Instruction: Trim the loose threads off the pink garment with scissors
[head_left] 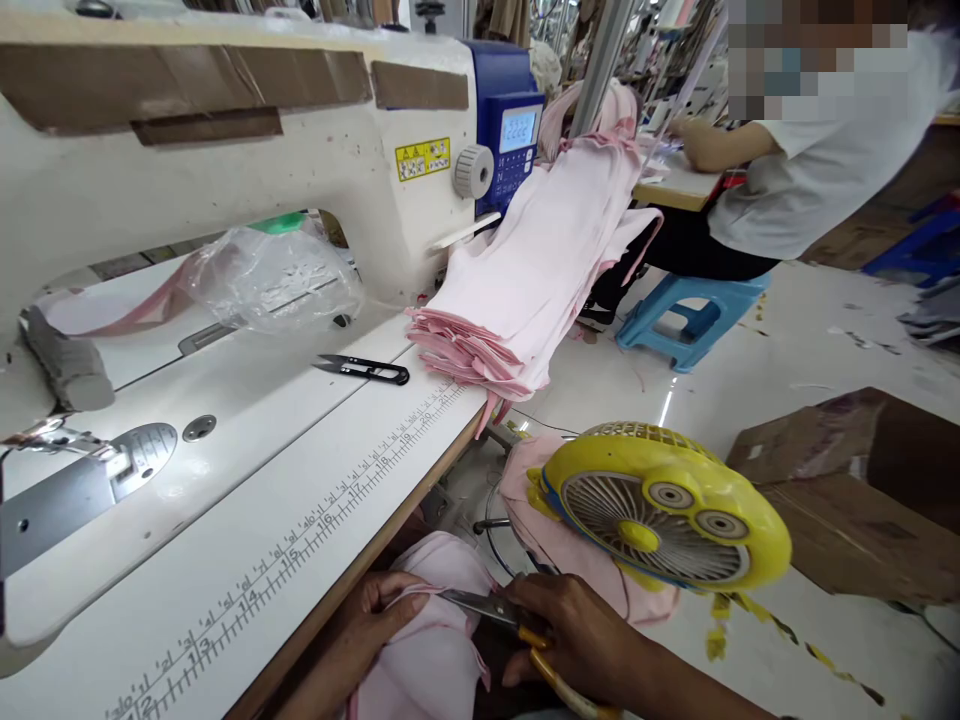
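A piece of pink cloth (435, 640) is held below the desk (300, 540) edge, between the two hands. It is pinched by the left hand (375, 620), whose fingers are closed on a folded edge of it. The right hand (577, 640) is closed around yellow-handled scissors (499, 612); the blades are pointed toward the left hand and are laid against the held edge, just beside its fingertips.

Just above the right hand, a yellow fan (660, 510) is seen, tilted, with more pink cloth under it. Above the left hand the white desk is spread, with a printed ruler (300, 545) along its near edge. Farther up from that hand, black snips (364, 369) are laid on the desk, and a stack of pink pieces (525, 290) is draped over the desk's far corner. A sewing machine (225, 150) is set well above and to the left of both hands, with a plastic bag (262, 275) under its arm. Well beyond the right hand, a person in a white shirt (817, 150) is seated on a blue stool (686, 310), and a cardboard box (862, 480) is lying on the floor.
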